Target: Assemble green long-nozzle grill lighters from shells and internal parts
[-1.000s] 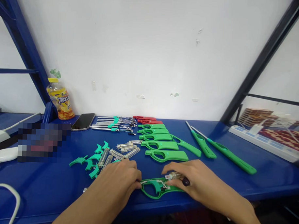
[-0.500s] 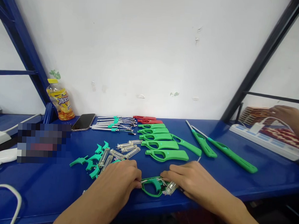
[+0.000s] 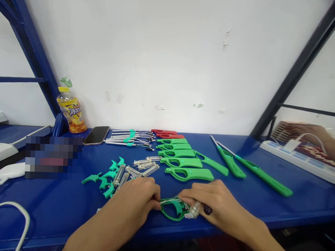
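Observation:
At the table's front edge, my left hand pinches the nozzle end of a green lighter casing. A teal trigger and thin white wires lie inside its loop. My right hand is closed over the handle end, with a clear fuel tank tilted out beside its fingers. A small dark piece shows under that hand; its kind I cannot make out. Beside my left hand are loose teal triggers and several clear fuel tanks.
Behind my hands lie green casings, red casings and metal lighter rods. Two long green lighters lie to the right, near a power strip. A phone and drink bottle stand back left; another person's hand is far right.
The view has shifted slightly. My right fingers have shifted a little around the clear fuel tank, which is now more tilted, and the dark piece shows more. The other person's hand has moved lower.

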`<state>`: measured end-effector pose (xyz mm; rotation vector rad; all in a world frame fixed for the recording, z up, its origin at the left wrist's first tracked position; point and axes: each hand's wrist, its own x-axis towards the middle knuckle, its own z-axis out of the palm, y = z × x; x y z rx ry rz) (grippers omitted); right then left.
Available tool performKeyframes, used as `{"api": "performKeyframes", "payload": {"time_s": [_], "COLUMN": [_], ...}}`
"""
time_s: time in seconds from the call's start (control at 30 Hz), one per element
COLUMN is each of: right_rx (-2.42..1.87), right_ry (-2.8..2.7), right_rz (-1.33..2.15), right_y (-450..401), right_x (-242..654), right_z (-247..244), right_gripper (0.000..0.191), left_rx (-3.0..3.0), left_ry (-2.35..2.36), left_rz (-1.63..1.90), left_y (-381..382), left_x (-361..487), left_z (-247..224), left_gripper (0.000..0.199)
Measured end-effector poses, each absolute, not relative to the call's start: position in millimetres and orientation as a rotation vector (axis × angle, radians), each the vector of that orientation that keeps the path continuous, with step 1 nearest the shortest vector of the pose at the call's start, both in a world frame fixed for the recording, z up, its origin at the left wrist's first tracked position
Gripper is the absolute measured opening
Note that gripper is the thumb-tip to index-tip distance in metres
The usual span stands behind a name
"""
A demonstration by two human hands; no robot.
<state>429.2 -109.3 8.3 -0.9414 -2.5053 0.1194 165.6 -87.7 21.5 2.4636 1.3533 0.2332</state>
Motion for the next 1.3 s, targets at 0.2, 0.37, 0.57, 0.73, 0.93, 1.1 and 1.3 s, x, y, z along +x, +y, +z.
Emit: {"api": "performKeyframes", "payload": {"time_s": [0.2,0.37,0.57,0.73,0.93,1.1,1.3], "right_rx": [-1.03,-1.053,-1.091,-1.089,-1.072,-1.222,-1.434], "right_ry": [-2.166,-2.152,-2.229,-2.212,-2.161,-2.007,-2.073], "right_rz": [0.5,0.415,0.314,0.31,0.281,0.281,0.262], "right_y": [-104,-104,-111,-110,-108,-112,-119], "right_x": [416,415,419,419,422,427,432], "right_z": [2,-2,-5,-8,-13,-11,-12], "right_gripper": [0.018,0.019,0.021,0.017,0.019,0.015,0.043], "left_rx": [2.423,2.447,2.52,2.656,2.596,2.544,2.495], "left_ry": [1.385,1.384,1.386,1.21,1.016,1.032,1.019], "left_rz": [0.251,0.17,0.053,0.5,0.759,0.934,1.067], "left_y": [-87,-88,-95,-97,-90,-89,-87], "left_x": [165,168,172,177,196,198,197], "left_z": [22,28,37,22,3,2,1], "left_gripper": [0.013,0.014,0.018,0.028,0.022,0.023,0.021]}}
